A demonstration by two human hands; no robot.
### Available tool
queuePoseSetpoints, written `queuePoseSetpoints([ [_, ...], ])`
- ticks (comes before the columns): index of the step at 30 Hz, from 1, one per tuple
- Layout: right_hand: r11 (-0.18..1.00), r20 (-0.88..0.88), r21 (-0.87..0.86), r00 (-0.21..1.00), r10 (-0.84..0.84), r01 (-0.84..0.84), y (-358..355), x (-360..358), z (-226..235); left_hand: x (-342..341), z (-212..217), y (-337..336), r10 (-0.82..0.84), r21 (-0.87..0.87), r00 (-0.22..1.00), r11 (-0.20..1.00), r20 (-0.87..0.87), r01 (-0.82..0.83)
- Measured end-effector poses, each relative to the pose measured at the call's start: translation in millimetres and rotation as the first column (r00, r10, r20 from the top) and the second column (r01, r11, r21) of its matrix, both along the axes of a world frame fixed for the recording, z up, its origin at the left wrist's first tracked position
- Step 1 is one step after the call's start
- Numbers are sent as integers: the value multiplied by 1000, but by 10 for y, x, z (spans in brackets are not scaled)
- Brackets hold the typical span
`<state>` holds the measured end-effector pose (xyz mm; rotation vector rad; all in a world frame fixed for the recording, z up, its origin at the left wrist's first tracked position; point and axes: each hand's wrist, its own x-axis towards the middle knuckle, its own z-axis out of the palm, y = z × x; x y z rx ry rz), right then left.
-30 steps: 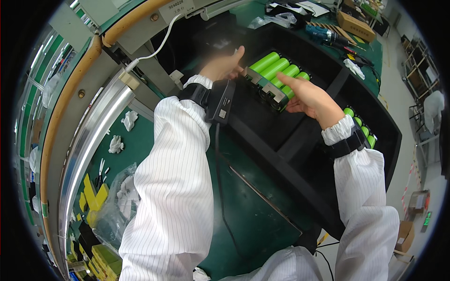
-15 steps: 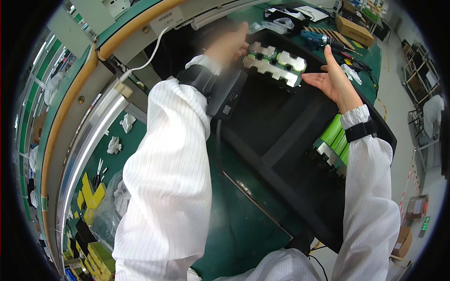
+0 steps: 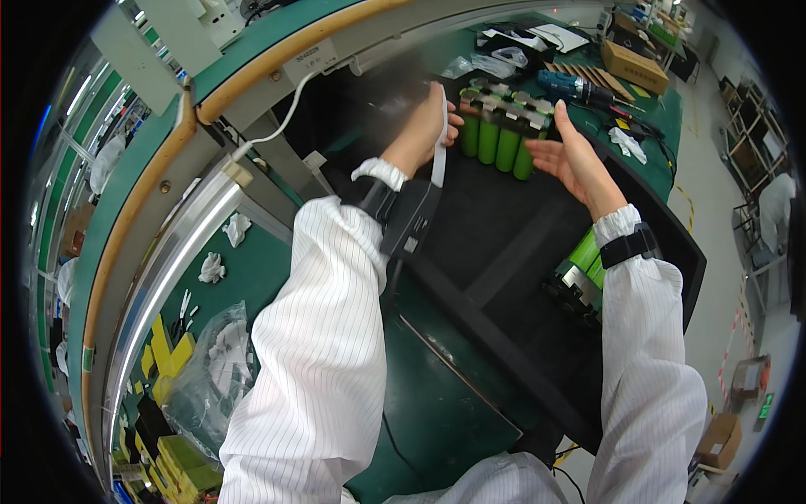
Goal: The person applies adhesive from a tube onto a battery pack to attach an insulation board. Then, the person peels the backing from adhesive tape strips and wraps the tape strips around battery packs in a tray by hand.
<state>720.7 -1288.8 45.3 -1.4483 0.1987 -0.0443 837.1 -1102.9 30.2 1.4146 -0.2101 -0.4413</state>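
A battery pack of green cylindrical cells (image 3: pixel 501 149) stands upright at the far side of a black tray (image 3: pixel 470 227), with metal strips and black holders on top. My left hand (image 3: pixel 420 134) is beside its left end, thumb up and fingers toward the cells; I cannot tell whether it touches them. A white strip (image 3: pixel 440 160) runs across this hand to the dark device (image 3: pixel 413 220) at my wrist. My right hand (image 3: pixel 579 164) is open at the pack's right end, thumb raised and fingers spread, seemingly just off it. A second battery pack (image 3: pixel 579 273) lies near my right forearm, partly hidden.
A power drill (image 3: pixel 571 86), a cardboard box (image 3: pixel 634 65) and plastic bags (image 3: pixel 495 63) lie beyond the tray. On the left are scissors (image 3: pixel 181 311), yellow pieces (image 3: pixel 172 349) and a clear bag (image 3: pixel 214 370). A white cable (image 3: pixel 285 109) hangs at the bench frame.
The far pack has gone from tilted, metal-strip face toward me, to upright with its green cells showing. My right hand has shifted left and slightly down. The white strip has come into view.
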Motion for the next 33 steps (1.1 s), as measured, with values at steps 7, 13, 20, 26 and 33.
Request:
queuePoseSetpoints([
  [7, 861, 106, -430, 963, -249, 270, 185, -279, 154, -680, 225, 242, -9, -114, 948, 992, 317, 47],
  [13, 977, 277, -150, 942, 191, -153, 847, -1002, 641, -1769, 415, 452, 113, 45, 654, 974, 748, -221],
  [20, 924, 292, 97, 898, 329, -370, 1180, -1701, 806, -2792, 560, 651, 212, -17, 527, 937, 823, -349],
  [26, 893, 237, 44, 873, 426, -447, 1368, -2157, 889, -3423, 751, 920, 220, 40, 624, 926, 749, -374],
  [33, 868, 265, 102, 854, 447, -486, 1651, -2517, 898, -3892, 795, 1208, 127, 140, 450, 847, 884, -513],
])
